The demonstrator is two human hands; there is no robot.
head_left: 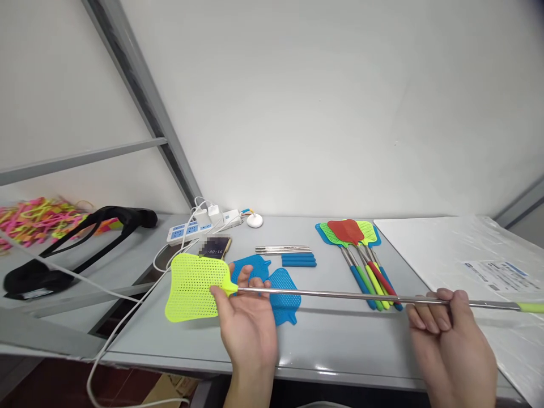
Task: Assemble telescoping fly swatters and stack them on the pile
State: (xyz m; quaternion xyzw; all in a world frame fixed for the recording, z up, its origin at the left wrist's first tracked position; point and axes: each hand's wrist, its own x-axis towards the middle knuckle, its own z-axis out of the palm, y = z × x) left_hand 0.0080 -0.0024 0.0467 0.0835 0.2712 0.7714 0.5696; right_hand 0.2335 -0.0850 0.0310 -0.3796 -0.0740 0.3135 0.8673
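A yellow fly swatter (199,288) with a long, drawn-out metal rod spans the view, its head to the left. My left hand (250,323), palm up, supports it at the neck, thumb on the head's edge and fingers curled behind the rod. Farther along, my right hand (453,334) is closed on the rod near the yellow-green grip (531,307). Behind my left hand lie loose blue swatter heads (285,309), partly covered. Beyond them are several metal rods (283,249) and several blue handle grips (298,260).
Several assembled swatters (346,231) lie fanned right of centre, beside a plastic-wrapped white package (450,255). A phone (216,247), a power strip (189,231) and trailing white cables (127,317) are at left. A black strap-like object (119,218) and a colourful pile (38,221) lie farther left.
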